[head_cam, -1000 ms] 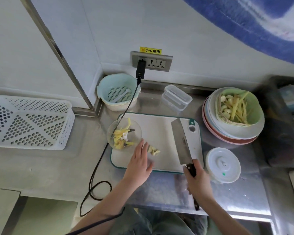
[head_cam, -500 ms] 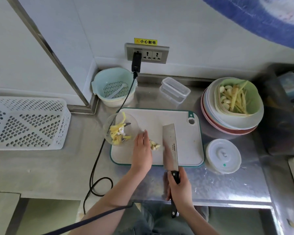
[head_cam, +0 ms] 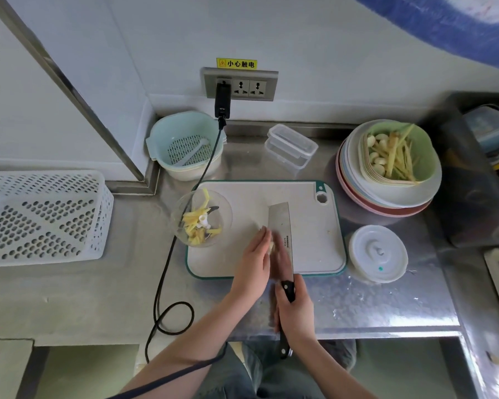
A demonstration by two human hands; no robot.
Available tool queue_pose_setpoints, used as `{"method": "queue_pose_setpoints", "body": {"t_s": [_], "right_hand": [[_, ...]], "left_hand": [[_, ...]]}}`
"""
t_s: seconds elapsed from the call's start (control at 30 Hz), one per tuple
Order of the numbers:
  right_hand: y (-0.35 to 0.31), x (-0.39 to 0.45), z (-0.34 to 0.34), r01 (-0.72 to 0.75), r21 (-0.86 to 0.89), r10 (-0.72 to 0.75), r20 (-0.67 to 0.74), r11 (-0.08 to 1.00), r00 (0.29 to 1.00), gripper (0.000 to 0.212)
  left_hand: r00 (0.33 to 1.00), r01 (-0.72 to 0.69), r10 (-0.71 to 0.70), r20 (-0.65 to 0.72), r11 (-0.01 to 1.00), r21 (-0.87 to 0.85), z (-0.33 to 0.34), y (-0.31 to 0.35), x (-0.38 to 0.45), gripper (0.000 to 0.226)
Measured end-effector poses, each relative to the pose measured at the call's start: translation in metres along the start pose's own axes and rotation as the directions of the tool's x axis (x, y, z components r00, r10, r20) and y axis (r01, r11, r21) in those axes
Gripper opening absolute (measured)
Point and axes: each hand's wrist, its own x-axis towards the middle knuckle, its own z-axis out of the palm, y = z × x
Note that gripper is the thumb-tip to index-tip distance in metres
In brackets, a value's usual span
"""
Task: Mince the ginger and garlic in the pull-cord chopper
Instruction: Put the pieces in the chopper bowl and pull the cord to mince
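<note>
A white-walled kitchen corner holds a steel table (head_cam: 386, 306), with a grey wall socket (head_cam: 239, 84) above its back edge and a black cable (head_cam: 167, 272) running down from the plug across the surface. At the far left lies a white perforated basket (head_cam: 41, 217). To the right stands a stack of plates (head_cam: 386, 194) topped by a green dish (head_cam: 427, 151) of garlic cloves and ginger strips. A pale cutting board (head_cam: 308, 254) with a green rim lies in the middle. Behind it sit a light blue colander (head_cam: 162, 139) and a clear lidded box (head_cam: 291, 145). The clear chopper bowl (head_cam: 222, 205) rests on the board's left corner, uncovered, with ginger strips around its white blade post. The chopper's white lid (head_cam: 378, 253) lies on the table just right of the board.

The right hand (head_cam: 296, 315) grips the black handle of a cleaver (head_cam: 280, 220), whose blade lies on the board. The left hand (head_cam: 254, 260) has its fingers straight and together, edge-on beside the blade, with small pale garlic pieces (head_cam: 271, 246) between hand and blade.
</note>
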Motion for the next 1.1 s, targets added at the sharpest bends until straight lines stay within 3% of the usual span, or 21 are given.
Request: {"method": "queue_pose_setpoints", "body": {"t_s": [0.4,0.6,0.83,0.97,1.1], "right_hand": [[-0.004,-0.003,0.012,0.016,0.006,-0.017,0.042,1.000,0.999,0.013],[-0.040,-0.009,0.000,0.052,0.118,-0.062,0.082,0.992,0.995,0.015],[-0.093,-0.009,0.035,0.180,0.179,-0.213,0.185,0.967,0.959,0.024],[-0.104,-0.006,0.068,0.152,0.141,-0.182,0.234,0.978,0.955,0.019],[-0.103,0.000,0.074,0.118,0.101,-0.136,0.195,0.988,0.971,0.010]], "left_hand": [[0.999,-0.041,0.041,-0.022,0.999,0.003,-0.009,-0.004,0.005,0.045],[0.976,-0.169,0.175,-0.131,0.984,0.057,-0.025,0.021,0.012,0.046],[0.898,-0.259,0.317,-0.306,0.941,0.216,-0.099,0.022,0.022,0.049],[0.890,-0.238,0.344,-0.298,0.910,0.339,-0.129,-0.010,0.017,0.042],[0.920,-0.224,0.333,-0.206,0.880,0.419,-0.140,-0.036,0.004,0.036]]}}
